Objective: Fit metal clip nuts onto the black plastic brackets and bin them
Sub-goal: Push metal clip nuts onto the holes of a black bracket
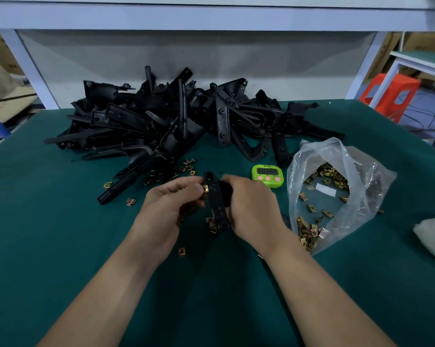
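Note:
Over the green mat, my right hand [249, 204] grips a black plastic bracket [217, 204] held upright, its long flat arm facing me. My left hand [172, 204] pinches a brass-coloured clip nut [206, 188] against the bracket's left edge near its top. A big pile of black brackets [176, 121] lies behind my hands. Loose clip nuts [186, 167] are scattered on the mat in front of the pile and beneath my hands. A clear plastic bag [334, 191] at the right holds several more clip nuts.
A green digital timer [267, 175] stands just right of my hands, next to the bag. A white bundle [433, 236] lies at the mat's right edge. An orange stool [391, 93] and a white frame stand beyond the table's right side.

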Demonstrator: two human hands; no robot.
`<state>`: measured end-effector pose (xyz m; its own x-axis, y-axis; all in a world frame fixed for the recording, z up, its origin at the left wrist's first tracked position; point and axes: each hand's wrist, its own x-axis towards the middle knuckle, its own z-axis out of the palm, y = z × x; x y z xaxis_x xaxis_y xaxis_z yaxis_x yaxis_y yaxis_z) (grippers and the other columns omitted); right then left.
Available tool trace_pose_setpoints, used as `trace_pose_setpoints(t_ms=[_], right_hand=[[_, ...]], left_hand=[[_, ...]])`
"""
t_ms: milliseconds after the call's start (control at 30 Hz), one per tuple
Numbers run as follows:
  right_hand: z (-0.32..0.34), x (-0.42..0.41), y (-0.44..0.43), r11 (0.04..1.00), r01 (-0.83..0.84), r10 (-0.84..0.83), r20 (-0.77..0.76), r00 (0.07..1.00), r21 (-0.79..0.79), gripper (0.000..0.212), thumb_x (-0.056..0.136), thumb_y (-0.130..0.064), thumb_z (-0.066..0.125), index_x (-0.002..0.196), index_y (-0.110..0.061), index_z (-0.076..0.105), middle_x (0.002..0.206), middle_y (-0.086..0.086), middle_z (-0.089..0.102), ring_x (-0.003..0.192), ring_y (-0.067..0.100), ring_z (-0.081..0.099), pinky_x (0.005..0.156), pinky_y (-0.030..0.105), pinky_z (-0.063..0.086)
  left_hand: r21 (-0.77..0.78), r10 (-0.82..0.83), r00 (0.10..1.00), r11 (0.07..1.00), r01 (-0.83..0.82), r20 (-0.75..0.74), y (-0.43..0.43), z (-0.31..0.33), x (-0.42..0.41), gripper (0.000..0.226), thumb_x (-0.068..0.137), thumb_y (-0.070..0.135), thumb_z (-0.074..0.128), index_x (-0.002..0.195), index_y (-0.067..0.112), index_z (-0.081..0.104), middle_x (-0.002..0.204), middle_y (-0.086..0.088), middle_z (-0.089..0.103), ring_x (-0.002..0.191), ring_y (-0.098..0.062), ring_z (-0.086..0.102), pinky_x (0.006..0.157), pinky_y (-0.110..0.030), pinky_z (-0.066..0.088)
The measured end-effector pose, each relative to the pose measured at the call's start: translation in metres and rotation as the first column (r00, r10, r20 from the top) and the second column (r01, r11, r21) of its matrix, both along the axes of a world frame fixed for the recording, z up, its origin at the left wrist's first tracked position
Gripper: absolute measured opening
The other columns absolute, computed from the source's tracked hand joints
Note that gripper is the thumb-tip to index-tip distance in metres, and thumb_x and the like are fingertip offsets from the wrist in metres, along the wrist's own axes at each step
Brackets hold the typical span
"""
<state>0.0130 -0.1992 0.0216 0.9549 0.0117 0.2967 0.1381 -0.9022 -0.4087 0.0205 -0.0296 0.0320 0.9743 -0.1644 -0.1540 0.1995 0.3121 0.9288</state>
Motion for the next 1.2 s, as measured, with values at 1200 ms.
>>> trace_pose_setpoints(t_ms=[1200], right_hand=[[0.011,-0.008,0.013,0.993,0.116,-0.115,0.035,0.993,-0.005,0.027,0.087,-0.018,0.066,0.109,-0.026,0.053,0.087,-0.006,0.062,0.072,0.020,0.056,0.055,0.033,0.028]], left_hand=[[0.755,0.065,0.857,0.443,-0.484,0.511,-0.020,-0.001,-0.020,0.036,0.069,0.075,0.053,0.079,0.045,0.071,0.061,0.026,0.063,0.064,0.001,0.060,0.061,-0.030,0.052]])
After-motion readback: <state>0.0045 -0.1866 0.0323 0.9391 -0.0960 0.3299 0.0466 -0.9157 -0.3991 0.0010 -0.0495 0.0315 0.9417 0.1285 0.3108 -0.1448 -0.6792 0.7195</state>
